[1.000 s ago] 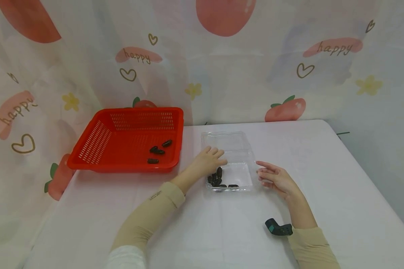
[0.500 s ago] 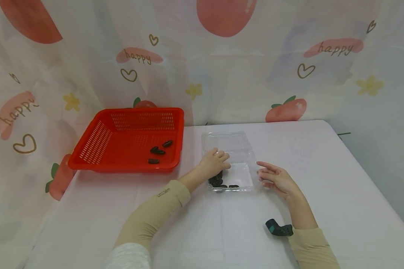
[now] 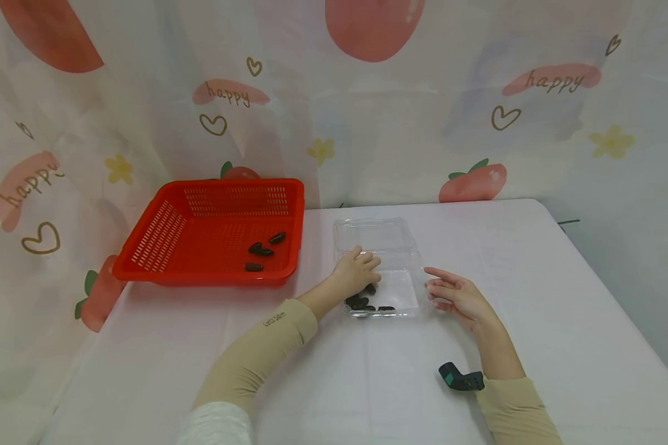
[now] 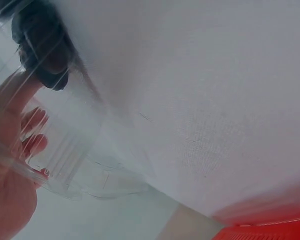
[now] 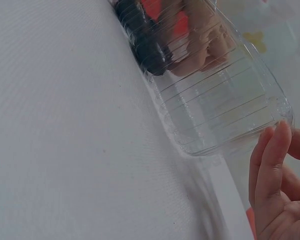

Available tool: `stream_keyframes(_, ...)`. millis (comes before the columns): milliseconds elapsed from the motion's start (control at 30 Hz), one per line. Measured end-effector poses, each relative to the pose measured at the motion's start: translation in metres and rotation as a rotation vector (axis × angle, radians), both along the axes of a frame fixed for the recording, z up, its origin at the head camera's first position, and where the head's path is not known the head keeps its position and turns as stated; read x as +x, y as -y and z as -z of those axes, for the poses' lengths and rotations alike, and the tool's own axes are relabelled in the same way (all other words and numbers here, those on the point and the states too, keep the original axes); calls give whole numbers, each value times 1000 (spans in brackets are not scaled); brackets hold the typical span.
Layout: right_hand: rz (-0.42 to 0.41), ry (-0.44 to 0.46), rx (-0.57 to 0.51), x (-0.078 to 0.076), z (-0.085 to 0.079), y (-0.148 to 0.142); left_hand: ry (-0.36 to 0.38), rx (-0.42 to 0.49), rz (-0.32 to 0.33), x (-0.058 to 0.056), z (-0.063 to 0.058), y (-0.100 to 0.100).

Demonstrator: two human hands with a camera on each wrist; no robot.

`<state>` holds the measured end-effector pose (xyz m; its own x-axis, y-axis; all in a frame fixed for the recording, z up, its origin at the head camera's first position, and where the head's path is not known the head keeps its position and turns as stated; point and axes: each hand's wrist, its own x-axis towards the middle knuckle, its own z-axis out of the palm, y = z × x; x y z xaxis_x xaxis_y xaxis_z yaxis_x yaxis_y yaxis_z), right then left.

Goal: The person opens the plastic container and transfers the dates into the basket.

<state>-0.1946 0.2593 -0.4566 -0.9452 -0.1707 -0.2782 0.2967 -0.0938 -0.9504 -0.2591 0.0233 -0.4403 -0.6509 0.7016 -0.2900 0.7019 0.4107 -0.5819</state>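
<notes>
A clear plastic clamshell box (image 3: 401,287) lies with its lid (image 3: 374,236) folded back. Along its left and front sides sit several glossy dark oval pieces (image 3: 362,303) that look like dates. My left hand (image 3: 356,273) reaches in from the left, fingers loosely spread over the box. Through the clear wall in the left wrist view, its thumb (image 4: 22,92) is right at one dark piece (image 4: 42,40). My right hand (image 3: 455,298) is at the box's right side, fingers nearly straight, fingertips (image 5: 280,132) against the rim corner. The box's left edge is partly hidden by my left hand.
A red perforated plastic basket (image 3: 200,278) stands to the left with several more dark pieces (image 3: 261,249) in its right part. A black device (image 3: 461,377) is at my right wrist. White cloth covers the table (image 3: 323,383); a printed curtain hangs behind.
My left hand has moved slightly right and the left forearm has shifted with it. A dark piece under its fingers has tilted and shifted a little right. The right hand stays in place.
</notes>
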Motion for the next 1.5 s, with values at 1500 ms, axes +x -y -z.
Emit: stream_keyframes(1500,-5,7,8,-1,1,0,-166,591,-210,-24,-69,75)
